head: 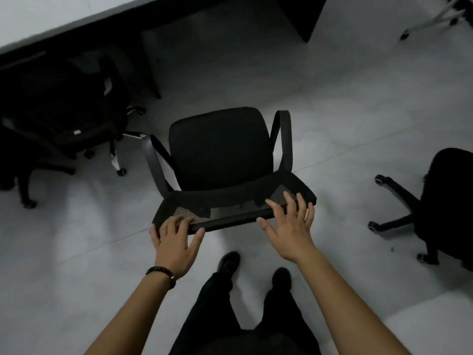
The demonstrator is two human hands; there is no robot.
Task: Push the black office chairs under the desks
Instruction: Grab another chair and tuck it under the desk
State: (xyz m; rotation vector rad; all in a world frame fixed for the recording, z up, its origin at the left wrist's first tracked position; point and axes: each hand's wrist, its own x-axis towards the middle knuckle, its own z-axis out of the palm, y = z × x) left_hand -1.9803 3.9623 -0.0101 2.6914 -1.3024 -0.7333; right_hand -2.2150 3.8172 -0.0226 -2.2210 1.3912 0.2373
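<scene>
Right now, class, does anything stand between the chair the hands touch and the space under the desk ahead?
Nothing visible does. Only bare floor lies between the middle chair and the opening under the desk. The left chair and the right chair stand off to either side, clear of that path.

The office chair (217, 149) stands on the floor (345, 111) before the desk (51, 19), with its seat toward the desk. A second chair (64, 111) sits to the left, partly under the desk's edge, and a third chair (445, 201) stands to the right. The left hand (174, 242) and right hand (289, 226) lie on the middle backrest (230, 208).
</scene>
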